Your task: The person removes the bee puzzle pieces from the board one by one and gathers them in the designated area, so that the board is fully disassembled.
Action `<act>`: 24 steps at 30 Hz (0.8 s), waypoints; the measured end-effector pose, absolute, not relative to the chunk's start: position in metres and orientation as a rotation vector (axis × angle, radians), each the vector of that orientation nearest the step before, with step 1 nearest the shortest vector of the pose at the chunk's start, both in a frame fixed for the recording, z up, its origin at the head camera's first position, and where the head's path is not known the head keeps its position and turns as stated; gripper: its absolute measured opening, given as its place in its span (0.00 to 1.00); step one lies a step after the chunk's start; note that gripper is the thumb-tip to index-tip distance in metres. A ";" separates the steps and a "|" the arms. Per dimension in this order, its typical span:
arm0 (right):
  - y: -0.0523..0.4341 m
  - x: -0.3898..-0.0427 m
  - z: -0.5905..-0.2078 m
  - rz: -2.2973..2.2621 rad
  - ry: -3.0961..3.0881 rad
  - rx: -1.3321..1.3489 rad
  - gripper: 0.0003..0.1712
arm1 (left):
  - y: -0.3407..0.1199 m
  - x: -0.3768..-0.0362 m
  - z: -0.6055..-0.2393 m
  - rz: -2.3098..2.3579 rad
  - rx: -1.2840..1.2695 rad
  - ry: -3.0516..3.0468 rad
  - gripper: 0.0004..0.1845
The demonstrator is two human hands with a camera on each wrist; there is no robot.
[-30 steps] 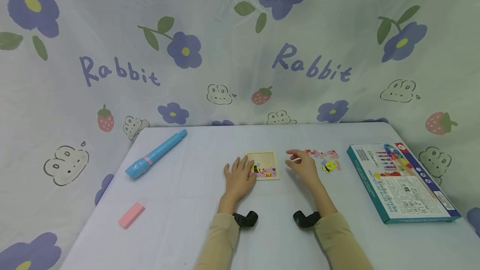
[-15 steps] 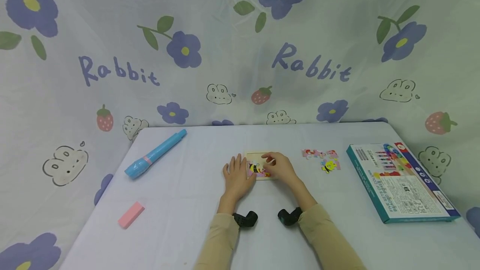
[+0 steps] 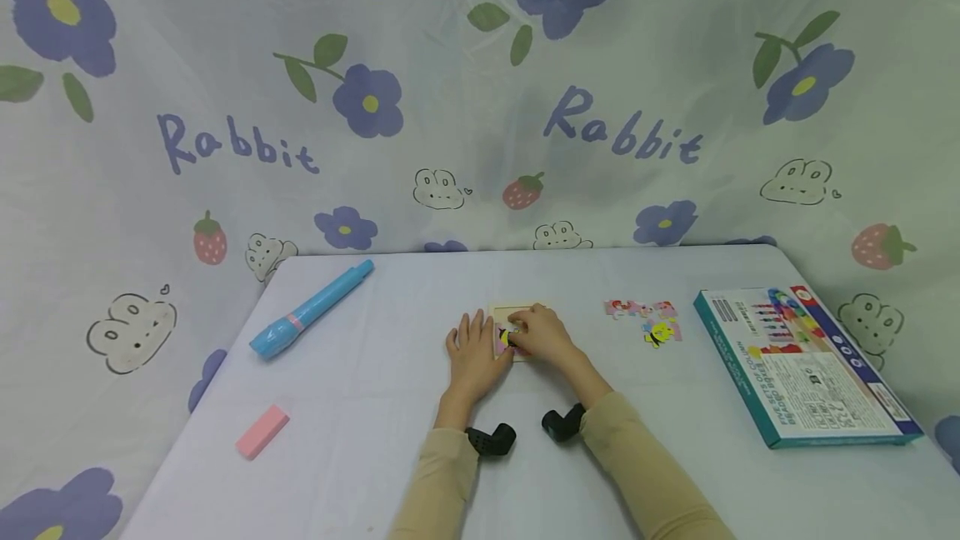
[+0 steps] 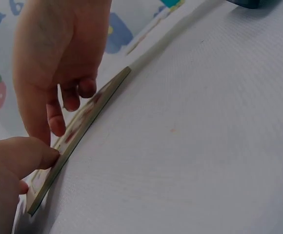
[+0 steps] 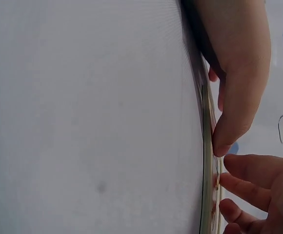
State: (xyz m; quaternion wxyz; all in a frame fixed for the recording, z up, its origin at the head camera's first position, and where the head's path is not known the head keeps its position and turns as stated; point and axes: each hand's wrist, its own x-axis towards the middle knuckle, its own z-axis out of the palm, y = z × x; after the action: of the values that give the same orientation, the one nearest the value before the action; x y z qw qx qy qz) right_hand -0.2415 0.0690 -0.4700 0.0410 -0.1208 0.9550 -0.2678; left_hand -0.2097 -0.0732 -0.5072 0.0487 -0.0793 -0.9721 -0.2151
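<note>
One pink block (image 3: 262,432) lies toward the left of the white bench (image 3: 360,457), with one blue pen-shaped object (image 3: 311,309) lying aslant beyond it. Next come two hands over one shallow wooden puzzle tray (image 3: 517,306). The left hand (image 3: 474,361) lies on the tray's left side, fingers straight and slightly spread, its thumb at the near edge. Inside the tray, puzzle pieces (image 3: 501,345) show pink, yellow and black between the hands; their count is hidden. The right hand (image 3: 543,336) bends its fingers down onto them; whether it pinches one, I cannot tell. Two black wrist devices (image 3: 492,439) sit by two tan sleeves (image 3: 438,482). Farther right is one group of loose pieces (image 3: 660,333), too small to count, one patch showing a yellow figure. Last, one flat box (image 3: 813,369) lies near the right edge.
</note>
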 end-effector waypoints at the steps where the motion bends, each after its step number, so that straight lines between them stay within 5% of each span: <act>1: 0.069 -0.242 -0.471 -0.820 2.925 -0.368 0.19 | -0.073 -0.210 -0.507 -0.660 -0.242 -2.962 0.36; 15: 0.068 -0.238 -0.466 -1.217 2.864 -0.419 0.06 | -0.073 -0.211 -0.507 -0.683 -0.249 -2.952 0.36; 24: 0.081 -0.237 -0.465 -1.383 2.851 -0.246 0.06 | -0.073 -0.211 -0.508 -0.672 -0.246 -2.963 0.36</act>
State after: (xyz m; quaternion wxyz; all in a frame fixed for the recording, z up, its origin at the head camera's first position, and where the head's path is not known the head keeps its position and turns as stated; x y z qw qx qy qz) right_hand -0.2366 0.0805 -0.4655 -0.0186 -0.0773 0.8968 -0.4351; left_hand -0.2113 -0.0732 -0.5082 0.0469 -0.0808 -0.9710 -0.2203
